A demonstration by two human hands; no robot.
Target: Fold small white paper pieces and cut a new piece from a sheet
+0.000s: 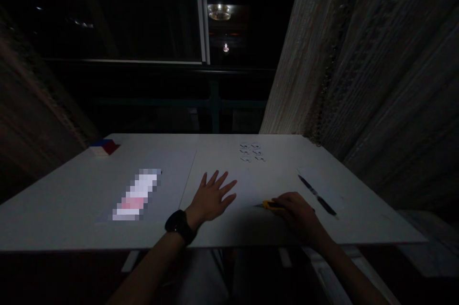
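My left hand (212, 196) lies flat on a white sheet (229, 221) on the table, fingers spread, a dark watch (179, 225) on its wrist. My right hand (298, 213) is closed around a yellow utility knife (269, 205), whose blade tip points left and touches the sheet just right of my left hand. Several small cut paper pieces (251, 152) lie in a cluster farther back on the table.
A black pen (317, 195) lies on the white table (71, 190) to the right of my right hand. A red, white and blue block (103, 146) sits at the far left corner. A second sheet (168, 171) lies left. A curtain (358, 66) hangs at right.
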